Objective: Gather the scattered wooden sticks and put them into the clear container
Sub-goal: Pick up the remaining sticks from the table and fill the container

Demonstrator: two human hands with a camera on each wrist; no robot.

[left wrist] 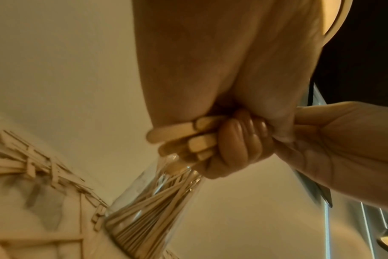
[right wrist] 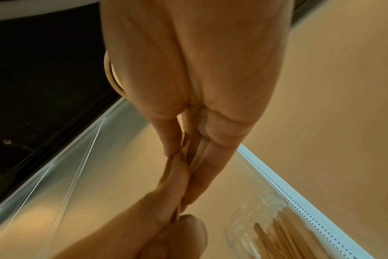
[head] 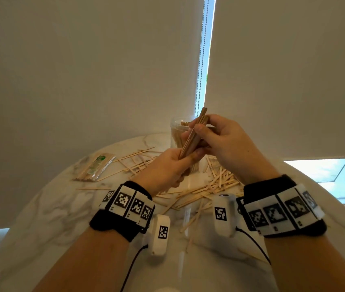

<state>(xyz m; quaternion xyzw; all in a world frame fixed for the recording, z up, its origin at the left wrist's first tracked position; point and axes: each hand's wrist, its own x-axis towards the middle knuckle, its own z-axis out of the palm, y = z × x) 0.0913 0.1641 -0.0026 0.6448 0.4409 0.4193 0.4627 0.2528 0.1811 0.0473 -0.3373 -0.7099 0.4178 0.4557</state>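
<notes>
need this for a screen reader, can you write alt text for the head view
Both hands hold one bundle of wooden sticks above a marble table: the left hand grips its lower end, the right hand its upper part. Behind stands a clear container with sticks inside, and loose sticks lie scattered around.

I see a round white marble-patterned table filling the lower half of the head view. Loose wooden sticks lie scattered across its centre and centre-right. The clear container stands upright at the far edge, centre frame, already holding sticks. Toward the left, a clear plastic packet of sticks with a green mark lies flat.
</notes>
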